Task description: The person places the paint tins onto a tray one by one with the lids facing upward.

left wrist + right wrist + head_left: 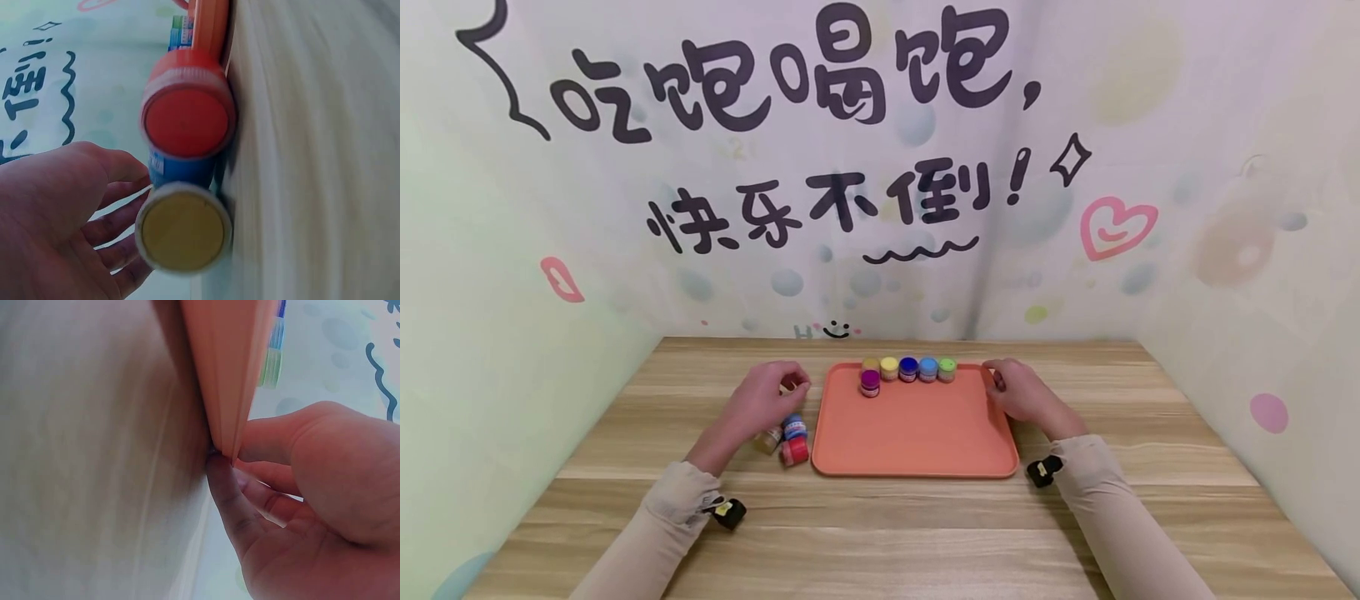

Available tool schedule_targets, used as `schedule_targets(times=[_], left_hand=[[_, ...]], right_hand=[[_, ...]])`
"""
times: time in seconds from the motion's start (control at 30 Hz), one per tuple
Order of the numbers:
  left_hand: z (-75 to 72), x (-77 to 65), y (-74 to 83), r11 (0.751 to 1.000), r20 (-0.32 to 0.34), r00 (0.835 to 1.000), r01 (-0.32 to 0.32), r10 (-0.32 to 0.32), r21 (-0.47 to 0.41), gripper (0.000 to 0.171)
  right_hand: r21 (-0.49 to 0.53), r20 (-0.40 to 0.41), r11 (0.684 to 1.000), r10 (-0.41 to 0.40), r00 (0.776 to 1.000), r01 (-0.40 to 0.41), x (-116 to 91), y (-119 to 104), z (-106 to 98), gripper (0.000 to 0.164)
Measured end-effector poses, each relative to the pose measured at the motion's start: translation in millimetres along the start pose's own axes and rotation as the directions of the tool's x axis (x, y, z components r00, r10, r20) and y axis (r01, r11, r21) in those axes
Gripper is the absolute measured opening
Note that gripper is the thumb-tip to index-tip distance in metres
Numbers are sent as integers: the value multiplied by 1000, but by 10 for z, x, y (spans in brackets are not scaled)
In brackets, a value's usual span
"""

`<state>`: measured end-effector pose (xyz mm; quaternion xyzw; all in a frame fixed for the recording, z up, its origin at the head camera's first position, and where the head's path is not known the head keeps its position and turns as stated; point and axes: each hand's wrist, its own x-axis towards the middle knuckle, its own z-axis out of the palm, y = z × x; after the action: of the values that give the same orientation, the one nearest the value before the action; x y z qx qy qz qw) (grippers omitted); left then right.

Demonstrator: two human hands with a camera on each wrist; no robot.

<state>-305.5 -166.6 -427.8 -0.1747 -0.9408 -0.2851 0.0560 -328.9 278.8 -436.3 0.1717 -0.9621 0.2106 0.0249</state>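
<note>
**Right hand [1022,393] grips tray [917,433] as left hand [767,398] hangs beside three loose jars**

The orange tray lies on the wood-grain tabletop [880,542], between the two hands. At its far right corner the right hand pinches the rim, thumb on one side and a finger on the other. The left hand is loosely curved with a narrow gap between thumb and forefinger, holding nothing; its fingers are close to the blue jar [794,427], though whether they touch it cannot be told.

That jar lies just outside the tray's left edge with a red jar [794,451] and a gold-topped jar [768,440], all three clustered together.

Along the tray's far edge stand, left to right, a tan jar [870,364], a yellow jar [889,369], a dark blue jar [908,369], a light blue jar [928,369] and a green jar [947,369]. A purple jar [870,383] stands in front of the tan one.

Beige sleeves [1093,475] cover the forearms. Behind rises a pale backdrop [1037,267] with black lettering.
</note>
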Motion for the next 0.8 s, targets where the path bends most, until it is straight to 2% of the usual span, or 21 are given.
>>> schedule_targets(times=[0.2,0.4,0.53,0.63,0.73,0.8], left_hand=[[-104,-53,-75,999,39,998,43,-43,-3,13],[-223,-90,-119,999,129,991,37,-35,-13,14],[-276,-98,-189,999,200,979,-20,25,-29,16],[-285,-91,-219,995,249,964,-86,95,-44,16],[-266,-88,-209,992,267,956,-118,125,-41,14],[-257,-91,-208,993,265,957,-116,119,-28,13]], right_hand=[[3,5,1000,1,1000,-1,2,-4,-2,42],[5,-4,1000,-17,1000,17,-2,-2,-3,41],[3,-5,1000,-19,1000,19,0,2,-5,41],[2,-7,1000,-14,1000,14,2,11,-7,41],[-1,-5,1000,-13,1000,13,4,24,-4,41],[0,-3,1000,-12,1000,12,9,28,2,41]])
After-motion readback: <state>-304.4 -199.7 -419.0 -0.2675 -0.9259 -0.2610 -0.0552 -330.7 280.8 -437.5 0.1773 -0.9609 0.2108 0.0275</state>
